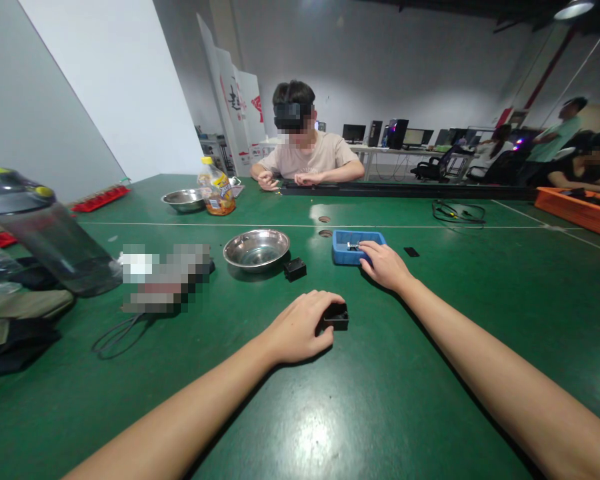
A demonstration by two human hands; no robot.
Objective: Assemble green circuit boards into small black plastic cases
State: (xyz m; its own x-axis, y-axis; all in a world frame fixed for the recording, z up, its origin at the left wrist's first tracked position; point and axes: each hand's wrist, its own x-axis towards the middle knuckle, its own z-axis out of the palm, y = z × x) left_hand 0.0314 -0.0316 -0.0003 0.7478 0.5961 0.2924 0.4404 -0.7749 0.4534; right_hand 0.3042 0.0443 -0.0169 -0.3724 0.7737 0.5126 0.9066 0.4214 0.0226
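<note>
Head view: the left hand (305, 327) grips a black box (337, 325) while the right hand (386, 265), fingers' hold unclear, seemingly picks a silvery part (352, 247) from the blue bin (347, 256), needing a precise pinch next.

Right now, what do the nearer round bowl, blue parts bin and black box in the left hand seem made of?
Nearer round bowl: polished metal, probably stainless steel, from its mirror-like highlights.
Blue parts bin: likely low-sheen plastic, evenly coloured.
Black box: possibly matte plastic, uniformly dark, though the left hand partly covers it.
</note>
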